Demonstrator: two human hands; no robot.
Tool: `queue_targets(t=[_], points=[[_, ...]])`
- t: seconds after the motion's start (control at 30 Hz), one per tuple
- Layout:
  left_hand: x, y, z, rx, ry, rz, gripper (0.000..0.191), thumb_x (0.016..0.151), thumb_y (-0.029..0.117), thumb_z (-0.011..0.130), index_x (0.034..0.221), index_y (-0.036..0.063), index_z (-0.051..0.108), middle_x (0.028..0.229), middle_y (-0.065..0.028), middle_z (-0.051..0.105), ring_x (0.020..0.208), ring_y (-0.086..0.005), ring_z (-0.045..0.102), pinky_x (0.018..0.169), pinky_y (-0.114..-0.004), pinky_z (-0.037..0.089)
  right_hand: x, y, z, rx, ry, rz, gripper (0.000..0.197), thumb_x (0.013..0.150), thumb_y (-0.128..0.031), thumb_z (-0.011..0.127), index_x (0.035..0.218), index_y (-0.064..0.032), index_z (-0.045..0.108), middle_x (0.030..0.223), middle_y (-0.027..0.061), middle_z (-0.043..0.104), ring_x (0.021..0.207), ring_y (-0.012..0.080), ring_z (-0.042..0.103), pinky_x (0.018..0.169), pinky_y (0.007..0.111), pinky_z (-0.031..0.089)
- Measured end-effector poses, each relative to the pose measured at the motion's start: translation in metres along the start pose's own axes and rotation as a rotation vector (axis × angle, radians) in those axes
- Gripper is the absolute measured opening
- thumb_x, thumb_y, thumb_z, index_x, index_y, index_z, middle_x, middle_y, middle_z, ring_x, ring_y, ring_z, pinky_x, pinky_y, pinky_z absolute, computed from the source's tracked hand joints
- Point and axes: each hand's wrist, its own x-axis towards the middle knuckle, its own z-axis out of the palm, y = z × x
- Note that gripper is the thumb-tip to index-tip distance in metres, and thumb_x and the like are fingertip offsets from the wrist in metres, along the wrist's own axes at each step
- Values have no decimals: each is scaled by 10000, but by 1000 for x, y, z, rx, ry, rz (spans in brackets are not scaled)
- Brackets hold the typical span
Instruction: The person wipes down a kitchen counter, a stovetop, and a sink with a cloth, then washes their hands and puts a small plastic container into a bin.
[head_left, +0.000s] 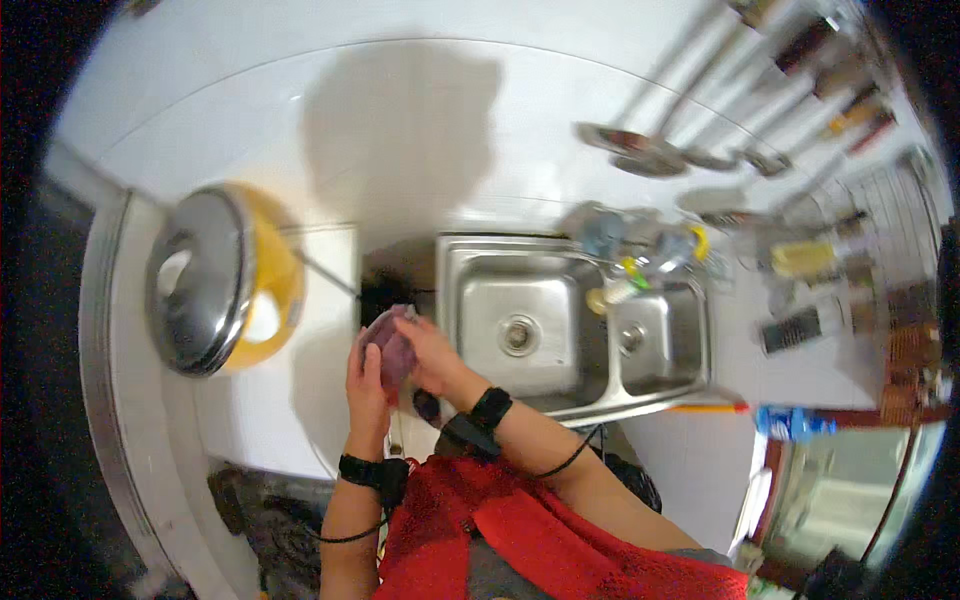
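Both my hands hold a dull purple item (394, 349). Blur hides whether it is a folded cloth or a container. My left hand (365, 375) supports it from the lower left with spread fingers. The fingers of my right hand (436, 356) grip its upper right edge. All this is above the dark gap between the white counter (262, 420) and the double-bowl stainless steel sink (448, 315), just left of the sink's rim.
A yellow pot (281, 300) with a shiny metal lid (199, 285) stands at left. Bottles (604, 232) crowd behind the sink. Ladles and other utensils (649, 154) hang on the right wall. A blue-labelled bottle (795, 424) lies at right. Cords run from both wristbands.
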Motion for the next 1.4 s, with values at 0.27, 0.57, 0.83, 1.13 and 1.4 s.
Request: queue_targets(t=[0.27, 0.57, 0.83, 1.13, 1.4], points=[[2, -40, 75, 63, -200, -312, 247, 932, 79, 498, 1170, 53, 558, 1103, -50, 617, 992, -158, 574, 743, -311, 493, -56, -66, -132, -649, 415, -358, 337, 864, -270, 620, 1144, -96, 550, 1090, 99, 567, 905, 249, 588, 792, 380, 501], [26, -127, 138, 1139, -752, 284, 351, 863, 56, 494, 1214, 55, 501, 1133, -57, 572, 958, -203, 541, 750, -396, 464, -40, -163, -302, -1468, 805, -652, 426, 760, -37, 539, 1185, -18, 543, 1345, 276, 395, 1092, 407, 528, 884, 425, 477], [9, -129, 245, -70, -555, -724, 291, 943, 236, 464, 1184, 99, 555, 1154, -20, 605, 1028, -188, 571, 860, -336, 444, -29, -190, -293, -1594, 634, -560, 345, 732, -70, 565, 1067, -5, 611, 1306, 164, 474, 970, 342, 616, 759, 455, 525], [77, -174, 202, -16, -667, -388, 363, 985, 277, 449, 1257, 43, 507, 1234, -51, 565, 1120, -196, 542, 923, -339, 451, -46, -139, -259, -1213, 556, -854, 354, 852, -194, 555, 1144, 2, 587, 1390, 170, 424, 1046, 357, 585, 849, 404, 495], [35, -182, 233, 202, -493, -285, 371, 990, 338, 436, 1235, 66, 497, 1205, -65, 554, 1069, -206, 548, 941, -346, 436, -15, -92, -245, -259, 437, -519, 425, 972, -319, 436, 1309, -69, 502, 1272, 165, 553, 1149, 328, 523, 980, 342, 400]])
